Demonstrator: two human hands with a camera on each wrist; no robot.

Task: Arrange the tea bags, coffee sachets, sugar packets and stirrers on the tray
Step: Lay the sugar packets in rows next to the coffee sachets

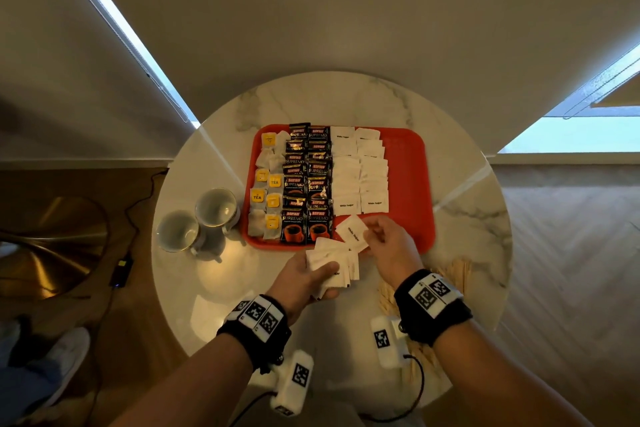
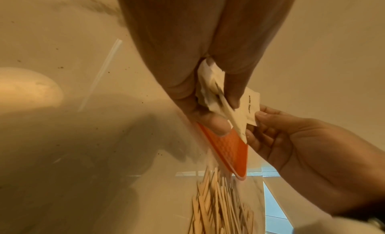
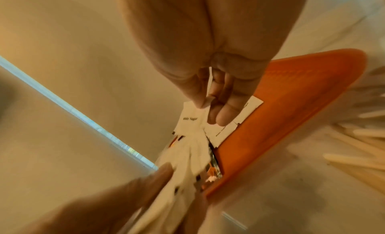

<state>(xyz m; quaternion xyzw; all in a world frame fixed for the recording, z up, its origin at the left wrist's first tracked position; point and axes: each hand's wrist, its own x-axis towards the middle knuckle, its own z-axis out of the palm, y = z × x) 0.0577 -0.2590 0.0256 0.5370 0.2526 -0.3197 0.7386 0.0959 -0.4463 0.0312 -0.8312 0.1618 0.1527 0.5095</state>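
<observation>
1. Sugar step was underway: left hand [image 1: 304, 274] gripped a fanned stack of sugar packets [image 1: 332, 262] just off the tray's [image 1: 408, 184] near edge.
2. Right hand [image 1: 388, 243] pinched one packet [image 1: 353, 231] over the near rim.
3. Next it probably needed laying at the near end of the sugar columns [image 1: 360, 173].

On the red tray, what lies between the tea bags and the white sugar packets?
Two columns of black coffee sachets, between tea bags and sugar packets; head view.

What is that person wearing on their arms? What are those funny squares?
Both forearms are bare, with no sleeves. Each wrist has a black band: the left band and the right band. White blocks on them carry black-and-white square patterns. A small white box hangs under the left wrist, another by the right, each with a black cable.
</observation>
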